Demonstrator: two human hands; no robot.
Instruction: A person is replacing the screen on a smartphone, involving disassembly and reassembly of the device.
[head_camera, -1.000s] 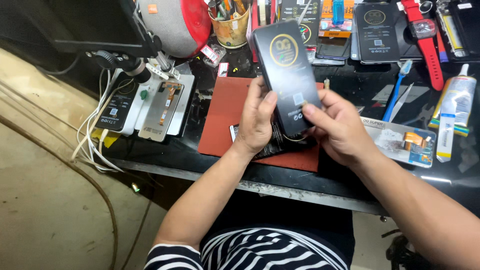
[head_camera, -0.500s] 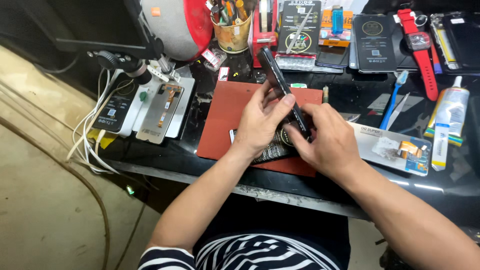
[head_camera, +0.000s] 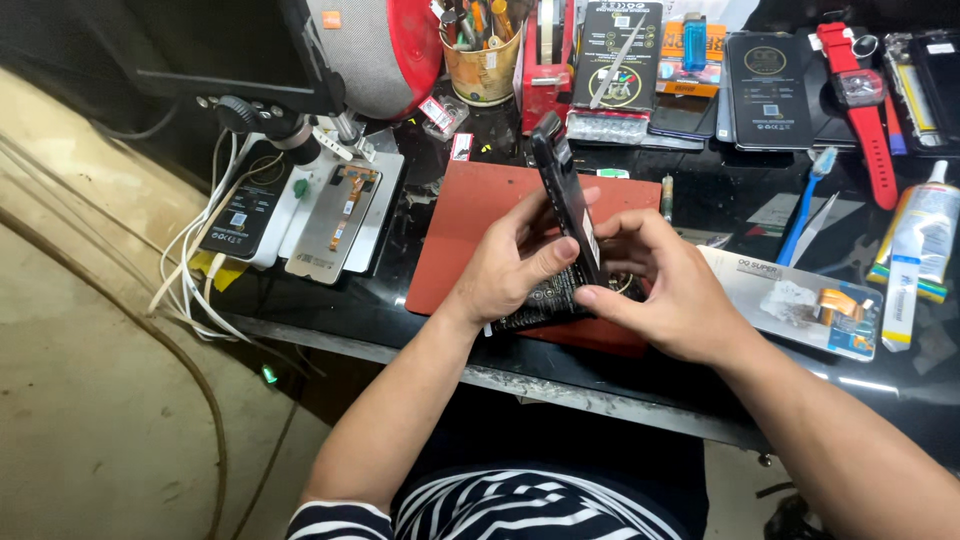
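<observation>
Both hands at frame centre, left hand (head_camera: 510, 265) and right hand (head_camera: 665, 290), fingers pinching a dark phone (head_camera: 566, 195) edge-on above the red mat (head_camera: 470, 215).

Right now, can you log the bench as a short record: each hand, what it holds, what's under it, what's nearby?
left hand: grips the black phone from its left side
right hand: fingers on the phone's right edge
phone: tilted on edge, top end up
under: red mat, with a dark flat part lying on it
right of the hands: clear packet, blue toothbrush, glue tube
left: screen panel
</observation>
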